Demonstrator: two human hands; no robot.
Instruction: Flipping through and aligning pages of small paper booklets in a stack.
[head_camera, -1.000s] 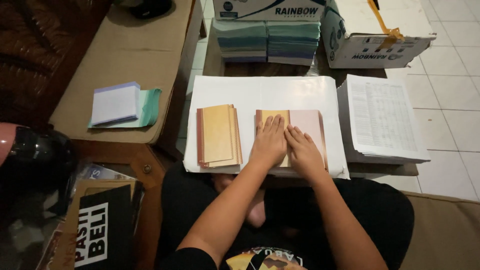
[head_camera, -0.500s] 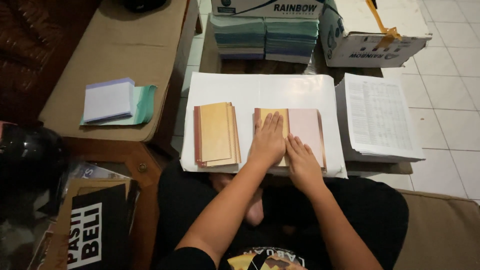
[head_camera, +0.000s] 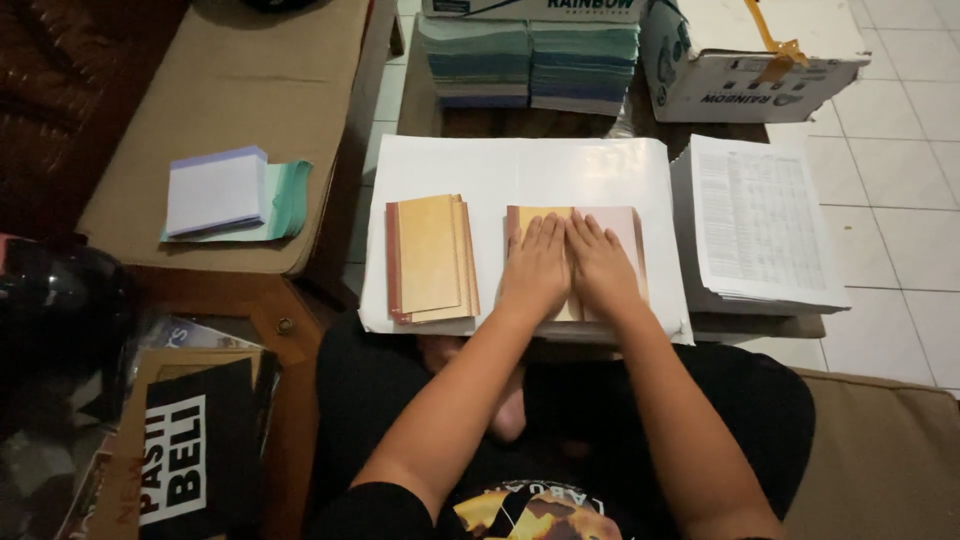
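Both the left hand (head_camera: 537, 268) and right hand (head_camera: 603, 265) lie spread flat (palms down) on the pink-and-tan booklet (head_camera: 625, 225), which could skew if pressed unevenly.

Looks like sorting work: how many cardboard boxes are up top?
2: one cardboard box at the top edge, mostly cut off; another box top right, with a yellow strap. Others may be out of frame.
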